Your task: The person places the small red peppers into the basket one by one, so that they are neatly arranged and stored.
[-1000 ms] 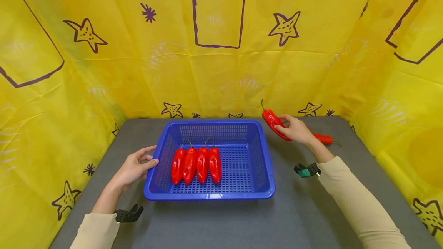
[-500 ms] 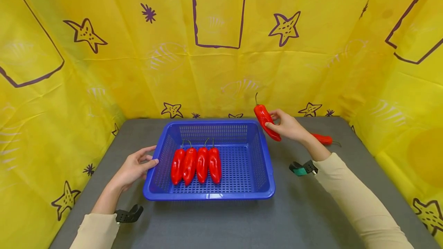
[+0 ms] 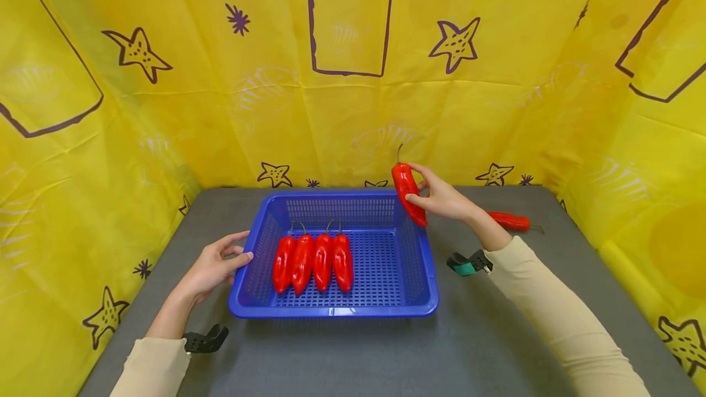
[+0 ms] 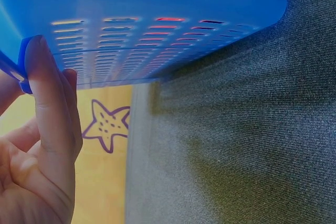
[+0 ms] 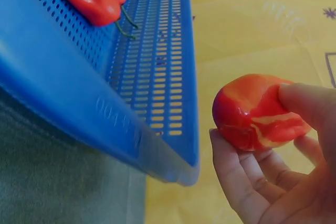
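Observation:
My right hand (image 3: 443,196) grips a glossy red chili pepper (image 3: 409,193) between thumb and fingers, over the back right corner of a blue plastic basket (image 3: 331,312). The pepper tilts with its green stem upward; its tip end faces the camera in the right wrist view. At the basket's left rim, my left hand (image 3: 216,267) pinches the edge, thumb on top and fingers along the outside wall. Several red peppers (image 3: 302,265) lie side by side in the basket's left half, stems toward the back.
Another red pepper (image 3: 510,221) lies on the grey table (image 3: 342,360) at the right, partly hidden behind the right forearm. A yellow patterned cloth (image 3: 353,109) hangs behind and along both sides of the table.
My right hand has carried the pepper leftward, from right of the basket to over its back right corner, turning it more upright. My left hand and the basket have stayed put.

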Demonstrator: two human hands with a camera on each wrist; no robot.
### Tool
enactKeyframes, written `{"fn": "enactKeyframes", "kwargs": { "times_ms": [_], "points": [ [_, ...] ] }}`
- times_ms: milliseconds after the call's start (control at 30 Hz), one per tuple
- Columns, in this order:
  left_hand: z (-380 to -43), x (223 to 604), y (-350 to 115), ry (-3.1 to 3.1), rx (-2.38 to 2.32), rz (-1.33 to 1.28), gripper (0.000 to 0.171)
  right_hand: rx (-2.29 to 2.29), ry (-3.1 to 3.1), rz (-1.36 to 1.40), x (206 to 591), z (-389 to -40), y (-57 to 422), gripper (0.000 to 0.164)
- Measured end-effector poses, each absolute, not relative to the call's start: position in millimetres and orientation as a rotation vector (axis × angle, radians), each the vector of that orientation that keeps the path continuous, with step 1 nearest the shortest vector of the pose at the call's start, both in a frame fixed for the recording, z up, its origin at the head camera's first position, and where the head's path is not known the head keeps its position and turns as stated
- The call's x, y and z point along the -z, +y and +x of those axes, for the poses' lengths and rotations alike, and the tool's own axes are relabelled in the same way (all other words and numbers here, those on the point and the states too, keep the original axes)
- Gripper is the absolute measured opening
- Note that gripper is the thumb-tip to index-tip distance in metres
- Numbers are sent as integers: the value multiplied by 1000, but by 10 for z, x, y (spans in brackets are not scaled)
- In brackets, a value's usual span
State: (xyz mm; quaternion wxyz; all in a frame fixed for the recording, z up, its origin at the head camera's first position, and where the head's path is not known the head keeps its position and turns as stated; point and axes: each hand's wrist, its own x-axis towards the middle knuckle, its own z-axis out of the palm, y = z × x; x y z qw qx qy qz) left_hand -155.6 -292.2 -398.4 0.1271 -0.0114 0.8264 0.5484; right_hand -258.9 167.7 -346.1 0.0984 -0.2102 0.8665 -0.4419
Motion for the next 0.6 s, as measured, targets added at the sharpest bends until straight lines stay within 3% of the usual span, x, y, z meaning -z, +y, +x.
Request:
{"fn": "enactKeyframes", "kwargs": {
  "times_ms": [600],
  "points": [
    [-1563, 3994, -2925, 2392, -1604, -30, 69, 1444, 2302, -555, 3472, -2572, 1378, 70]
  ]
}}
